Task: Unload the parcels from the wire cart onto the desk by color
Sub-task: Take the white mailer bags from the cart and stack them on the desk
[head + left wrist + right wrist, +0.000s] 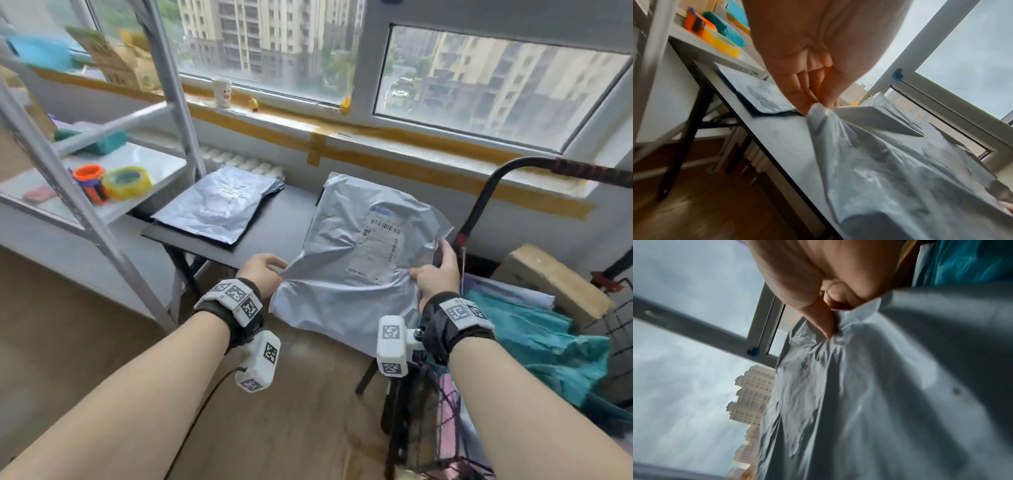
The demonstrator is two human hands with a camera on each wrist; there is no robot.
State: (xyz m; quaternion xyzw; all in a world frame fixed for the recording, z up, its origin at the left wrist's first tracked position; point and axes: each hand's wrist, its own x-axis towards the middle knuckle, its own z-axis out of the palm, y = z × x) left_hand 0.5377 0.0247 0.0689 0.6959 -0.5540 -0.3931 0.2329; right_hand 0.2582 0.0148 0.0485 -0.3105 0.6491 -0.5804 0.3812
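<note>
I hold a large grey parcel bag (356,253) with a white shipping label over the right half of the black desk (270,233). My left hand (265,274) pinches its left edge, and the left wrist view shows the fingers (809,99) clamped on the plastic (890,162). My right hand (435,270) grips the right edge, thumb on top; the right wrist view shows that thumb (824,322) pressed into the crumpled bag (869,386). Another grey parcel (219,205) lies flat on the desk's left part. The wire cart (613,325) stands at the right with teal parcels (548,346) inside.
A brown cardboard box (551,277) and white parcels (507,291) also sit in the cart, whose black handle (513,171) arches above. A white metal shelf (113,171) with tape rolls (126,181) stands left of the desk. The windowsill (342,133) runs behind.
</note>
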